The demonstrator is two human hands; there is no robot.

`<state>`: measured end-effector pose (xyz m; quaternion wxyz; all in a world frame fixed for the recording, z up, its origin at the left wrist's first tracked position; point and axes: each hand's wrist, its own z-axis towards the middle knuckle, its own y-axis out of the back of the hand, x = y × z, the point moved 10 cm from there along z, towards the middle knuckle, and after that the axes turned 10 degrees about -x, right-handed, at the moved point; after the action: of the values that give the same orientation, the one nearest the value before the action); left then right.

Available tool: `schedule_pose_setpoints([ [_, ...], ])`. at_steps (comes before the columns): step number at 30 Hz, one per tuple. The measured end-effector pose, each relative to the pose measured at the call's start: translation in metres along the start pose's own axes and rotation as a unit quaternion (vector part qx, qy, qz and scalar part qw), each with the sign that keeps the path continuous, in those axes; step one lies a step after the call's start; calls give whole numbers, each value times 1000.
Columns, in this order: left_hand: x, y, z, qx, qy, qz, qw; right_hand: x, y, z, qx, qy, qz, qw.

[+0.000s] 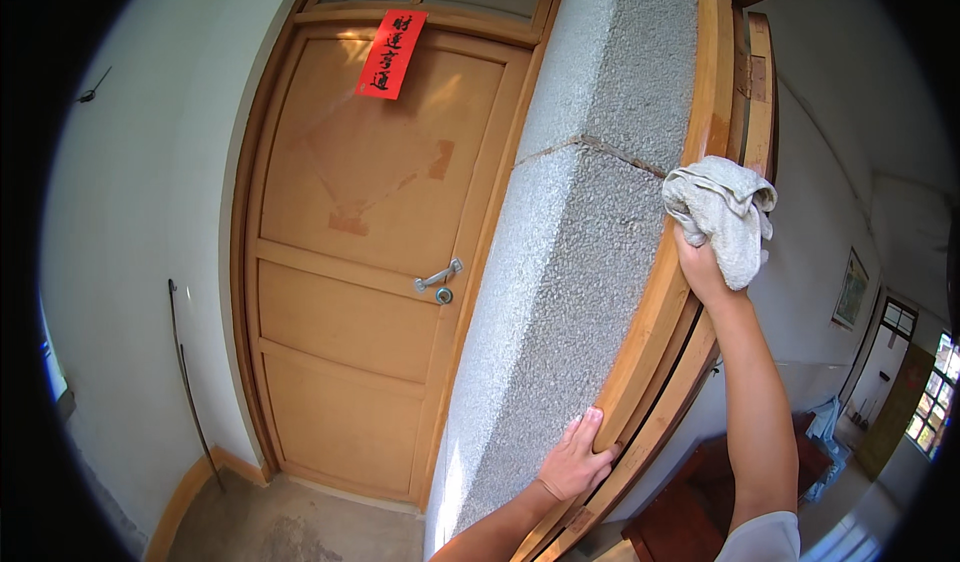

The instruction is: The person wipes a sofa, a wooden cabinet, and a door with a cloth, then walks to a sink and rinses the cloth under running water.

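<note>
A whitish, crumpled cloth (724,202) is bunched in my right hand (703,265), against the upper part of a varnished wooden door frame (651,329). The cloth hides most of those fingers. Lower down, my left hand (581,457) grips the edge of the same frame, its fingers curled over the wood next to the wall. The edge of an open wooden door (759,89) with a hinge stands just right of the cloth. A pebble-textured grey wall corner (592,277) adjoins the frame, with a dark crack running across it to the cloth.
To the left is a shut wooden door (352,292) with a metal handle (439,275) and a red paper strip (391,54) bearing writing. A thin dark rod (191,385) leans on the white wall. Dark reddish wooden furniture (690,494) stands in the room at right.
</note>
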<state>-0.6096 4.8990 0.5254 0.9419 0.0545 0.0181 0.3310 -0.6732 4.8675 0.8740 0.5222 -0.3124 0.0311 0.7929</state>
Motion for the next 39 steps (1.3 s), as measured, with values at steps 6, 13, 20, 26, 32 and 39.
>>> schedule_pose_setpoints([
  [6, -1, 0, 0, -12, -2, -6, 1000, -3, -1, -18, 67, -14, 14, 998],
  [13, 0, -3, -1, 7, -3, -11, 1000, 3, 12, -46, 116, -48, 88, 988],
  [20, -3, 3, 1, -15, 0, 25, 1000, 33, 19, -59, 168, 34, 76, 982],
  [26, 1, 0, 0, 4, 10, -7, 1000, 39, 8, -22, 123, 123, 55, 983],
  [32, 0, 3, 2, 5, 2, -18, 1000, 1, 0, 29, 74, 72, -9, 995],
  [39, 0, 2, 1, 20, 12, -29, 999, -55, -18, 34, 68, -59, 2, 996],
])
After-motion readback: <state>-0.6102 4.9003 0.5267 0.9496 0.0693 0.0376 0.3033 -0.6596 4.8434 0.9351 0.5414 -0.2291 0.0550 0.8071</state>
